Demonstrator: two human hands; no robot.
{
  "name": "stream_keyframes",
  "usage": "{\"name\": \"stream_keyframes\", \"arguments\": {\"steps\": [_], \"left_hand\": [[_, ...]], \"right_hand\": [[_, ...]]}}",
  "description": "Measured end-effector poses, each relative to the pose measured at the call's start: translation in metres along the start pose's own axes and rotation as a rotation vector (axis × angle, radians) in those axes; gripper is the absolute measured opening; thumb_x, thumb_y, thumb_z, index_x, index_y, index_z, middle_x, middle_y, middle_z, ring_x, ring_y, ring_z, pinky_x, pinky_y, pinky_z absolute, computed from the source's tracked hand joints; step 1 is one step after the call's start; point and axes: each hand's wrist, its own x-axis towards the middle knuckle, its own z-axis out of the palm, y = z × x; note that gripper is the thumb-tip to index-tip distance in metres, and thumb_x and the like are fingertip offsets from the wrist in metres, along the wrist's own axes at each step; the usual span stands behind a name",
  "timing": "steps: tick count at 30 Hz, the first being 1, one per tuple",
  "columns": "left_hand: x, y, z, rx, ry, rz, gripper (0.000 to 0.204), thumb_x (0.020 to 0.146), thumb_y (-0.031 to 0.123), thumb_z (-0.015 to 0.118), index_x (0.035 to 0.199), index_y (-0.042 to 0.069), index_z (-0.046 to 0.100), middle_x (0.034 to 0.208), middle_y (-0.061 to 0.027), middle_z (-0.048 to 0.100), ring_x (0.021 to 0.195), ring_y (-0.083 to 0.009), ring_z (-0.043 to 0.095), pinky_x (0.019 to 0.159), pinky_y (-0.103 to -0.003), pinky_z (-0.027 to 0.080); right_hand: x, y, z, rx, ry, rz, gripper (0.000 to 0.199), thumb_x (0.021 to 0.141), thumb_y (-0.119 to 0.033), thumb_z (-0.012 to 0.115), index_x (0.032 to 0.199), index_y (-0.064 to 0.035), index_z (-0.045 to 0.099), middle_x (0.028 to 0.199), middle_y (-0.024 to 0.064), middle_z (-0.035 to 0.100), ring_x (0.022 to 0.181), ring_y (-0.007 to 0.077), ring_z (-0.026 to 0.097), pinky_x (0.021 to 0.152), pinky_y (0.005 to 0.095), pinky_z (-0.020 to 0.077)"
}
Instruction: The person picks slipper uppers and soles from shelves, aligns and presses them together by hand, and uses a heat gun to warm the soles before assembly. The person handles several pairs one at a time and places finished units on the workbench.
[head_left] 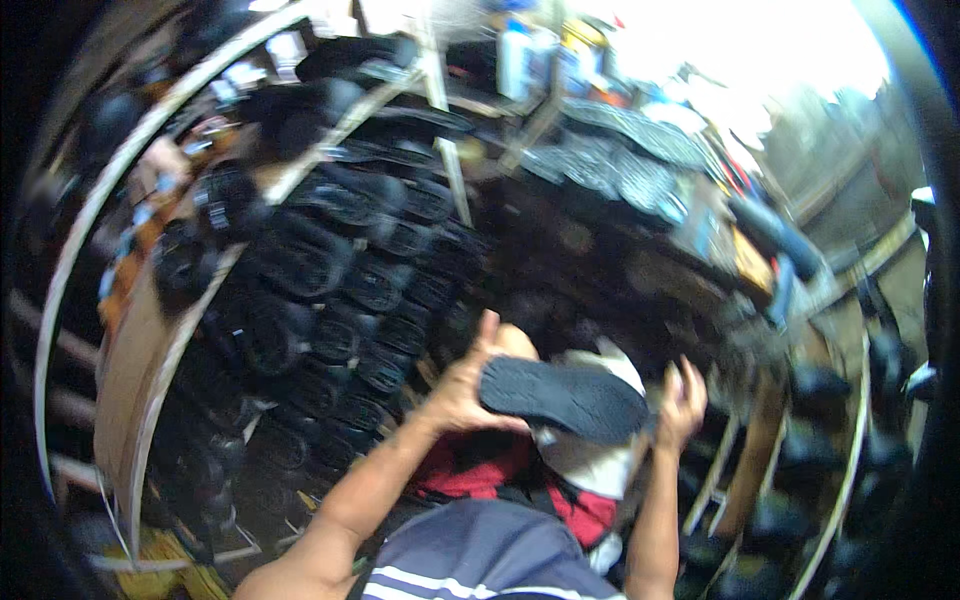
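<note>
A black shoe sole (565,398) with a textured face is held over my lap, its long side running left to right. My left hand (468,390) grips its left end, thumb and fingers around the edge. Just past the other end, my right hand (682,405) is raised with its fingers apart and nothing visible in it. Whether that hand touches the sole, I cannot tell. Behind and below the sole is a white cloth or bag-like thing (590,462), and red fabric (475,465) lies across my lap.
To the left, a rack (225,270) with pale edges carries rows of black shoes (300,260). A cluttered bench ahead holds grey soles (620,165), a white bottle (515,60) and a dark cylindrical thing (770,230). More dark footwear (800,450) fills shelves at right.
</note>
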Motion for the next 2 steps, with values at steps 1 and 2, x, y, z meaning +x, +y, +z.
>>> {"name": "stream_keyframes", "arguments": {"steps": [1, 2], "left_hand": [[0.003, 0.0, -0.003, 0.128, -0.047, 0.033, 0.133, 0.057, 0.044, 0.112, 0.161, 0.003, 0.04, 0.135, -0.0188, 0.071, 0.127, -0.0277, 0.068, 0.116, -0.044, 0.051], [0.007, 0.002, -0.006, 0.158, -0.138, -0.049, 0.115, 0.056, 0.045, 0.112, 0.147, -0.002, 0.059, 0.135, -0.0197, 0.07, 0.125, -0.027, 0.067, 0.115, -0.042, 0.051]], "right_hand": [[-0.012, 0.041, -0.005, -0.216, 0.007, 0.135, 0.046, 0.102, -0.029, 0.076, 0.138, 0.0001, 0.073, 0.137, 0.021, 0.073, 0.123, 0.0356, 0.069, 0.11, 0.0469, 0.0518], [-0.037, 0.077, -0.006, -0.466, -0.043, 0.17, 0.054, 0.101, -0.034, 0.077, 0.142, 0.0008, 0.07, 0.132, 0.0202, 0.075, 0.115, 0.0362, 0.071, 0.107, 0.0505, 0.0519]]}}
